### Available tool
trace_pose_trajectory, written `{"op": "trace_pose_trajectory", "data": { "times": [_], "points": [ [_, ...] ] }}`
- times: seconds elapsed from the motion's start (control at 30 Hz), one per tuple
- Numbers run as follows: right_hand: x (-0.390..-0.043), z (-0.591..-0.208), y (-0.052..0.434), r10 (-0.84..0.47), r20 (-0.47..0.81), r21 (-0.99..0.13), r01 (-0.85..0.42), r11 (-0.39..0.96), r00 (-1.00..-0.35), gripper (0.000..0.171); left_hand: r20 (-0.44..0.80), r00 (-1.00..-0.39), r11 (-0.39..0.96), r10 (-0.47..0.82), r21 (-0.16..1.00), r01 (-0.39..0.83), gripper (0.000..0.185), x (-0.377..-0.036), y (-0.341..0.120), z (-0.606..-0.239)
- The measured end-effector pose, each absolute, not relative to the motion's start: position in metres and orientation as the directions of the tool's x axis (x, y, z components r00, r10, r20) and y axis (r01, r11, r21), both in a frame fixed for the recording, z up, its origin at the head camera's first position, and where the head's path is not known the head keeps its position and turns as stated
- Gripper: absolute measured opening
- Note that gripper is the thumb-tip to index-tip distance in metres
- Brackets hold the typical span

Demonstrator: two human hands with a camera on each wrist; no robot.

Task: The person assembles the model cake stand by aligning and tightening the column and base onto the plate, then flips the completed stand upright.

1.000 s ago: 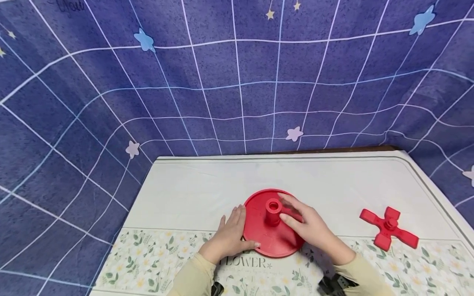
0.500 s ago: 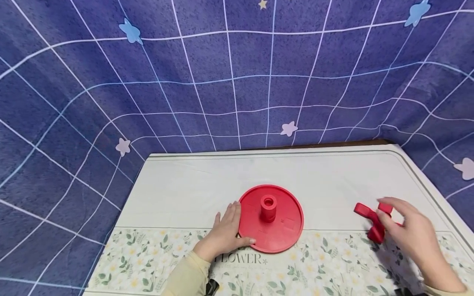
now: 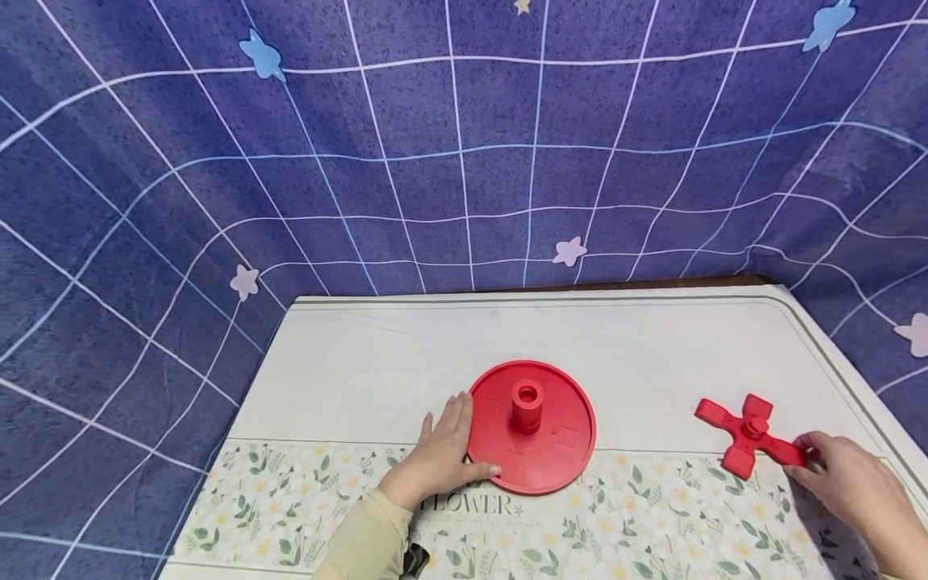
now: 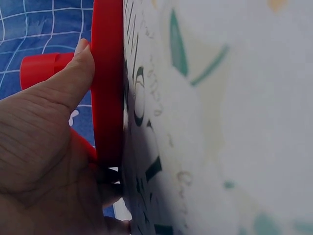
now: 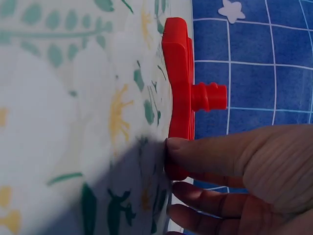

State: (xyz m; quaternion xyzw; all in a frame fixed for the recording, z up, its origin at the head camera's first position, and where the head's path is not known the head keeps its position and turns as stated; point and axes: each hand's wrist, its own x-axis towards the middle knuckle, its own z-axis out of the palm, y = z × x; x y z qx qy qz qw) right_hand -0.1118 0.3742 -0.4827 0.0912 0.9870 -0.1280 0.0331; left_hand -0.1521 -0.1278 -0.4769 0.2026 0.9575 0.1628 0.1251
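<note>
A red disc (image 3: 558, 451) with a raised hub (image 3: 527, 399) lies flat on the tablecloth. My left hand (image 3: 444, 455) rests against its left rim, fingers straight along the edge and the thumb lying over the rim. The left wrist view shows that thumb on the disc (image 4: 107, 88), with my left hand (image 4: 44, 161) beside it. A red cross-shaped piece (image 3: 747, 433) with a short peg lies to the right. My right hand (image 3: 834, 475) pinches the tip of its right arm. In the right wrist view the thumb and a finger of my right hand (image 5: 234, 171) close on the end of the cross (image 5: 178, 73).
A white tablecloth (image 3: 449, 354) with a flower-print band along the near side covers the table. Blue grid-patterned fabric with stars (image 3: 464, 161) hangs behind and at both sides. The table's right edge (image 3: 863, 387) runs close to the cross.
My right hand left the disc's hub, swung right over the cross, then drew back to its right arm tip. The left hand and the disc stayed put.
</note>
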Motion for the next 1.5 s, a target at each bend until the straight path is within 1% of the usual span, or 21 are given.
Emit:
{"op": "trace_pose_trajectory", "data": {
  "times": [0.1, 0.2, 0.3, 0.4, 0.5, 0.6, 0.67, 0.73, 0.87, 1.0, 1.1, 1.2, 1.37, 1.5],
  "points": [
    [-0.112, -0.48, 0.376, 0.127, -0.076, -0.259, 0.142, 0.955, -0.989, 0.032, -0.176, -0.888, 0.868, 0.424, 0.358, 0.344, 0.108, -0.152, -0.128, -0.478],
    [-0.109, -0.476, 0.376, 0.09, -0.041, -0.29, 0.098, 0.952, -0.995, 0.031, -0.184, -0.888, 0.871, 0.42, 0.356, 0.338, 0.108, -0.152, -0.129, -0.479],
    [-0.102, -0.47, 0.374, 0.061, 0.085, -0.325, 0.03, 0.945, -0.994, 0.032, -0.183, -0.888, 0.87, 0.422, 0.359, 0.339, 0.108, -0.153, -0.128, -0.479],
    [-0.1, -0.465, 0.367, 0.043, 0.221, -0.357, -0.04, 0.933, -0.974, 0.031, -0.179, -0.888, 0.868, 0.423, 0.36, 0.342, 0.108, -0.153, -0.128, -0.479],
    [-0.102, -0.458, 0.357, 0.066, 0.288, -0.396, -0.056, 0.917, -0.955, 0.032, -0.18, -0.888, 0.869, 0.423, 0.36, 0.34, 0.109, -0.153, -0.128, -0.48],
    [-0.107, -0.45, 0.347, 0.136, 0.323, -0.468, -0.034, 0.883, -0.937, 0.037, -0.177, -0.89, 0.87, 0.421, 0.355, 0.341, 0.109, -0.154, -0.128, -0.481],
    [-0.111, -0.446, 0.34, 0.172, 0.366, -0.508, -0.041, 0.861, -0.915, 0.038, -0.176, -0.891, 0.872, 0.419, 0.351, 0.341, 0.109, -0.154, -0.129, -0.482],
    [-0.115, -0.443, 0.334, 0.193, 0.414, -0.534, -0.066, 0.843, -0.89, 0.037, -0.173, -0.891, 0.872, 0.419, 0.35, 0.342, 0.108, -0.154, -0.128, -0.483],
    [-0.122, -0.441, 0.319, 0.187, 0.499, -0.559, -0.149, 0.815, -0.846, 0.036, -0.172, -0.892, 0.872, 0.418, 0.351, 0.341, 0.108, -0.153, -0.129, -0.483],
    [-0.129, -0.434, 0.298, 0.2, 0.553, -0.597, -0.218, 0.772, -0.809, 0.036, -0.164, -0.892, 0.869, 0.421, 0.354, 0.345, 0.109, -0.153, -0.129, -0.481],
    [-0.134, -0.425, 0.28, 0.204, 0.573, -0.639, -0.277, 0.718, -0.794, 0.037, -0.158, -0.892, 0.866, 0.423, 0.36, 0.347, 0.109, -0.153, -0.129, -0.48],
    [-0.139, -0.416, 0.261, 0.187, 0.577, -0.678, -0.338, 0.653, -0.795, 0.04, -0.159, -0.892, 0.866, 0.423, 0.36, 0.346, 0.109, -0.153, -0.129, -0.48],
    [-0.142, -0.403, 0.226, 0.151, 0.562, -0.738, -0.41, 0.535, -0.814, 0.039, -0.156, -0.892, 0.866, 0.424, 0.357, 0.35, 0.109, -0.153, -0.129, -0.481],
    [-0.146, -0.401, 0.199, 0.098, 0.565, -0.765, -0.475, 0.435, -0.819, 0.038, -0.155, -0.893, 0.867, 0.423, 0.356, 0.349, 0.108, -0.152, -0.129, -0.481]
  ]
}}
